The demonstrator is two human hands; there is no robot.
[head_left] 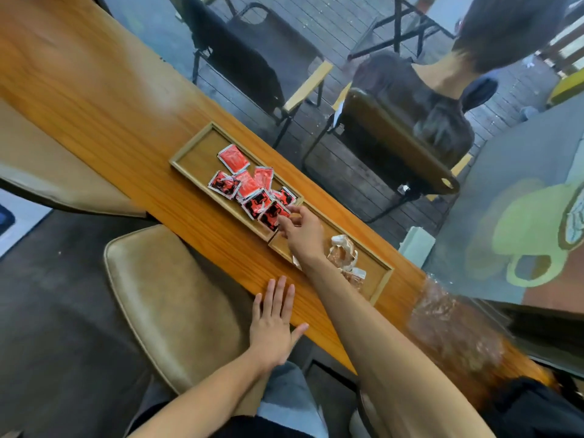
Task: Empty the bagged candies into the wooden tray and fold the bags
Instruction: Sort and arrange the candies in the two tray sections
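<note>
A long wooden tray (196, 143) with two compartments lies on the narrow wooden counter (104, 99). Several red and black candy packets (249, 191) are spread in its far compartment. Pale brown-and-white candies (343, 252) lie in the near compartment. My right hand (300, 230) reaches over the divider, and its fingertips pinch a red packet (272, 216) at the near end of the pile. My left hand (275, 324) rests flat, fingers straight, on the counter's near edge. A crinkled clear bag (448, 330) lies blurred on the counter by my right arm.
A tan padded stool (170, 298) stands under the counter to the left. Beyond the glass is a person sitting with their back turned on a folding chair (388, 153), and another dark chair (252, 58). A green cup graphic (531, 235) is on the window.
</note>
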